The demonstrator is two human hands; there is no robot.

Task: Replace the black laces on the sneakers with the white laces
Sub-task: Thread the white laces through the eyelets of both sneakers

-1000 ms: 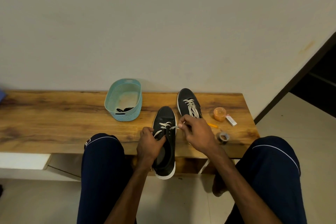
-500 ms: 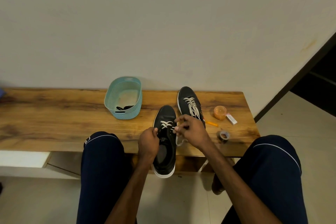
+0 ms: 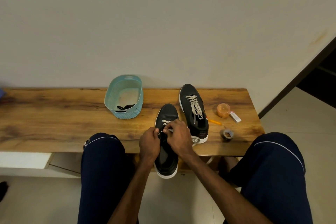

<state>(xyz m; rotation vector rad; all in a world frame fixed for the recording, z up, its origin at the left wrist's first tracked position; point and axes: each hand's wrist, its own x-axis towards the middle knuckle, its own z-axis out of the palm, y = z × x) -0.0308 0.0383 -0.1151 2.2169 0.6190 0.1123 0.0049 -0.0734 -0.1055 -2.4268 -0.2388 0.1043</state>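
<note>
Near sneaker (image 3: 168,112): black with a white sole, at the front edge of the worktop (image 3: 54,114), right of centre. The toe points to the back edge and the heel overhangs the front edge.
White lace, near sneaker (image 3: 166,122): crossed through the eyelets nearest the toe only. The rows toward the tongue top show none, as far as the hands allow a view.
Right hand (image 3: 179,136): over the eyelet rows, its fingers closed in a pinch on the white lace.
Left hand (image 3: 150,142): at the left side of the near sneaker, its fingers curled on the eyelet edge and steadying it.
Far sneaker (image 3: 196,127): just beside the near one, toward the back edge. Its own white lace (image 3: 195,107) runs through all visible rows, with loose ends near the heel.
Black laces (image 3: 126,106): lying in the blue basket (image 3: 127,114) near the back edge, centre.
Progress, judged: black laces are out of both sneakers, one sneaker is relaced and the other is about a third threaded.
Left to do: the upper rows of the near sneaker, then any tying.
Other items: an orange cup (image 3: 223,110), a small white box (image 3: 235,116), an orange pen (image 3: 214,121) and a grey tape roll (image 3: 227,134), toward the right edge.
</note>
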